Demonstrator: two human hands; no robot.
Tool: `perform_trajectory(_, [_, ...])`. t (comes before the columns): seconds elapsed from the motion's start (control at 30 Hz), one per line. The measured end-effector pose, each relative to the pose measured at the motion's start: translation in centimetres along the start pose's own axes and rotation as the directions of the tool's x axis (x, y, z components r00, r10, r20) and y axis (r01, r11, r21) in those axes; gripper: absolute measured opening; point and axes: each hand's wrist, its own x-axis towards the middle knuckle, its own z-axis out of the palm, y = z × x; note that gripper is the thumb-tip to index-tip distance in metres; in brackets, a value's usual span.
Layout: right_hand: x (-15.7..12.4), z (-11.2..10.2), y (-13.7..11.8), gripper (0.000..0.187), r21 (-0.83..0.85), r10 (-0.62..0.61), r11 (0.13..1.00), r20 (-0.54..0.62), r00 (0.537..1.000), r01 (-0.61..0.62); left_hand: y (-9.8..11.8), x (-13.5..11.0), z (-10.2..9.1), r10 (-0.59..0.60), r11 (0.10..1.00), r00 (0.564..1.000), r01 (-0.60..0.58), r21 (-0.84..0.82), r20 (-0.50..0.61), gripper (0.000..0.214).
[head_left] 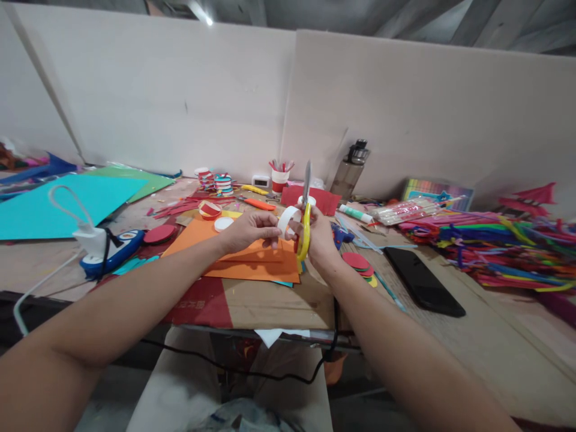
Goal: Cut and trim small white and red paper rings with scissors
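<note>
My left hand (pixel 252 230) is closed on a white paper ring (pixel 288 219), pinching it by its left side above the orange paper sheets (pixel 243 259). My right hand (pixel 320 235) grips yellow-handled scissors (pixel 305 223), whose blades point up and away. The scissors touch the right side of the ring. Both hands meet over the middle of the table.
A black phone (pixel 423 281) lies to the right, beside a heap of coloured pipe cleaners (pixel 499 247). Red paper circles (pixel 357 263), a glue stick (pixel 355 212), a bottle (pixel 350 171) and a pen cup (pixel 279 176) stand behind. At left lie a teal sheet (pixel 54 204) and a blue tool (pixel 112 253).
</note>
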Motion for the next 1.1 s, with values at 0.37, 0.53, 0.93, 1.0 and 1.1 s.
perform_trajectory(0.37, [-0.4,-0.4,-0.6,0.055,0.005,0.016,1.0,0.012,1.0,-0.016,-1.0,0.9,-1.6,0.016,0.952,0.99,-0.057,-0.3,-0.14,0.043])
perform_trajectory(0.53, [-0.5,-0.1,-0.7,0.052,0.077,-0.003,0.997,0.085,0.996,-0.003,-1.0,1.1,-2.0,-0.083,0.91,0.972,-0.016,-0.415,-0.219,0.04])
perform_trajectory(0.93, [-0.9,0.1,-0.8,0.049,0.059,0.002,0.998,0.098,0.995,-0.008,-1.7,1.0,-1.5,-0.179,0.967,0.943,0.116,-0.226,-0.28,0.039])
perform_trajectory(1.0, [-0.7,0.0,-0.5,0.049,0.051,0.005,0.999,0.078,0.997,-0.008,-1.2,0.9,-1.1,-0.057,0.997,0.915,0.035,-0.063,-0.399,0.04])
perform_trajectory(1.1, [-0.5,-0.2,-0.2,0.05,0.043,-0.003,0.999,0.079,0.997,0.0,-0.2,0.6,-0.5,0.038,0.995,0.924,-0.001,0.098,-0.38,0.037])
